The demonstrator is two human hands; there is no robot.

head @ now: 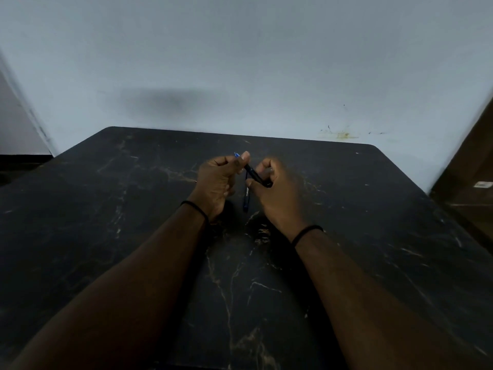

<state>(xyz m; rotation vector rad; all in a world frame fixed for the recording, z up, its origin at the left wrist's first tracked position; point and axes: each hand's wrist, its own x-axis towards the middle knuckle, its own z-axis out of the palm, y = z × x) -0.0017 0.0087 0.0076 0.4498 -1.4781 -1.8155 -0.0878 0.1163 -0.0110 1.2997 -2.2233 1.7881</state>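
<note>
step looks like working a slim black plastic pen [253,174] apart or together: best to keep both grips close to the joint & pull or twist straight along the barrel, no bending. pen sits slanted, lifted above a black marble-look table [128,214] w/ pale veins; left hand [217,180] pinches its blue-tipped end, right hand [276,194] curls round the other end. a second dark piece [246,200] w/ white lettering hangs betw. the hands.
</note>
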